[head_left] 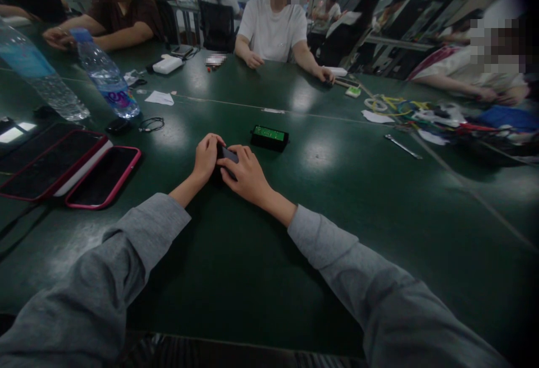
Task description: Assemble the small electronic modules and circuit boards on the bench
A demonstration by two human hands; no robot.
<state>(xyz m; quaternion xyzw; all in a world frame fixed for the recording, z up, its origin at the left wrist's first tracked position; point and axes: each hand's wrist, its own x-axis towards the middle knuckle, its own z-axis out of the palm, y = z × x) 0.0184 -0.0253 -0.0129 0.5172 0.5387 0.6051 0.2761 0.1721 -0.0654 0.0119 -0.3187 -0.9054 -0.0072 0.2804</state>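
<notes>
Between my two hands is a small dark grey and black rectangular plastic piece (pixel 229 156), held just over or on the green table. My left hand (pixel 206 156) is closed around its left end. My right hand (pixel 249 175) grips it from the right, with fingers bent over its top and near side. Much of the piece is hidden by the fingers, so its exact kind cannot be made out. Just beyond my right hand lies a black open-topped case (pixel 270 142) with a green circuit board (pixel 269 132) inside.
On the left are a phone in a pink case (pixel 105 177), a red-edged tablet case (pixel 54 160) and two water bottles (pixel 107 79). A wrench (pixel 402 147) and tangled cables (pixel 404 107) lie on the right. Across the table (pixel 244 278), a person in white (pixel 273 28) sits.
</notes>
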